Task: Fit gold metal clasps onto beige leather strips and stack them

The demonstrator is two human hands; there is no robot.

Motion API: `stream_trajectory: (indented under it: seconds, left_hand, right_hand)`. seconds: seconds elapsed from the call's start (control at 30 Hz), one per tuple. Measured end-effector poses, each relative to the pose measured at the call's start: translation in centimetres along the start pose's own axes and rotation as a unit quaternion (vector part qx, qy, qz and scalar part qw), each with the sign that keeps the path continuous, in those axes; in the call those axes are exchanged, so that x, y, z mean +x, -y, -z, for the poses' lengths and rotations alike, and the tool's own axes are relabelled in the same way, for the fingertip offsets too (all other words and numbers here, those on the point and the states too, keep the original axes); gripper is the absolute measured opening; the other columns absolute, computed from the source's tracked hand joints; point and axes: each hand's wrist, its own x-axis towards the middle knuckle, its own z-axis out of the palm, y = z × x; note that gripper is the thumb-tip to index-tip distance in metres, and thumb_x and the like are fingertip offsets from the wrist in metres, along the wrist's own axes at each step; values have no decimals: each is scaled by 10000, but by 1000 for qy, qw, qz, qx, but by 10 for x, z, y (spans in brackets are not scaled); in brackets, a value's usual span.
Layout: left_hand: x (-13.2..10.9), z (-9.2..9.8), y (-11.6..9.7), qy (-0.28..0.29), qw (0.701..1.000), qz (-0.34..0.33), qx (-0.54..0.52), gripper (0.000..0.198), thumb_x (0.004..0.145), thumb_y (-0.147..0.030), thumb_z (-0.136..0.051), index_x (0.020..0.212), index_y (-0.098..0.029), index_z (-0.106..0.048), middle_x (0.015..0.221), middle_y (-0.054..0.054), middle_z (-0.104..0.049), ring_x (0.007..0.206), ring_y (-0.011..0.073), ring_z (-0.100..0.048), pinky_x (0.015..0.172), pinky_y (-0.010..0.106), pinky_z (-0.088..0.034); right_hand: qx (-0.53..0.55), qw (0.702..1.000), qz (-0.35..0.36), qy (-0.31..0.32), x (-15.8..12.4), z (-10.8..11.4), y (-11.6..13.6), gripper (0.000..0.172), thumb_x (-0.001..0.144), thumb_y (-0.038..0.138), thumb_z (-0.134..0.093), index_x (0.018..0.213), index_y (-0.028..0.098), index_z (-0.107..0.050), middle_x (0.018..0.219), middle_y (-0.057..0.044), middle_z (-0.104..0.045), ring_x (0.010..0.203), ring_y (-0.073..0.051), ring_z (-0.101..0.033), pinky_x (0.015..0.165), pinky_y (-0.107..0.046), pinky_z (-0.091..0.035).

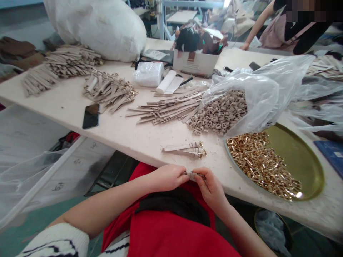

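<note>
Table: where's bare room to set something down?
Bare tabletop lies between the phone and the buckled straps, and near the edge left of the phone. Crowded: the loops bag, the buckle tray and the box. The left hand and right hand pinch a strap.

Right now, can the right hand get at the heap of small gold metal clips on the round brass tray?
Probably yes: the gold clips lie on the tray just right of the right hand, nothing between. It and the left hand pinch a beige strap, though.

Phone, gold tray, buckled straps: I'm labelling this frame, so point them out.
phone (pixel 90 115), head view, middle of its screen.
gold tray (pixel 302 160), head view, bare inner surface.
buckled straps (pixel 187 152), head view, middle of the pair.
</note>
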Motion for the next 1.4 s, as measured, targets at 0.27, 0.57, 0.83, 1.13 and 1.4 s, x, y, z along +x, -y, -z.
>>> stream_trajectory:
  seconds: [0.27,0.57,0.83,1.13,1.4]
  left_hand:
    - [-4,-8,-6,-2,999,-28,40,328,896,-347,-293,778,-160,-534,769,57,-630,666,179,-574,544,245,-360]
    - [-9,-16,2,-52,995,8,89,336,890,-379,-332,833,-154,-576,820,73,-643,759,210,-603,629,269,-421]
    - [-13,-25,-7,-53,992,-18,117,280,899,-275,-319,836,-151,-562,773,57,-631,706,195,-604,600,262,-421]
    - [-8,-11,0,-37,993,-16,107,310,884,-353,-359,794,-155,-580,770,68,-638,714,210,-599,614,273,-419]
    - [29,27,6,-118,978,-30,171,378,894,-391,-313,814,-157,-599,793,73,-629,752,203,-589,660,280,-426]
  right_hand:
    - [13,1000,-4,-23,-11,-8,-1,129,866,278,-417,916,203,-509,758,-23,-605,672,-139,-581,605,-251,-476]
    - [-72,993,-56,80,-6,8,13,189,859,325,-412,948,202,-525,777,-37,-647,679,-169,-605,597,-273,-469]
    - [-100,993,29,50,-14,0,17,165,861,274,-376,828,195,-518,705,-44,-620,632,-165,-579,572,-267,-448]
    - [-50,994,-49,81,-5,3,9,147,842,320,-432,834,201,-519,678,-9,-604,602,-146,-561,549,-246,-436]
    - [-82,996,-31,23,47,17,3,237,869,379,-378,859,186,-515,667,-16,-580,610,-152,-538,559,-252,-410]
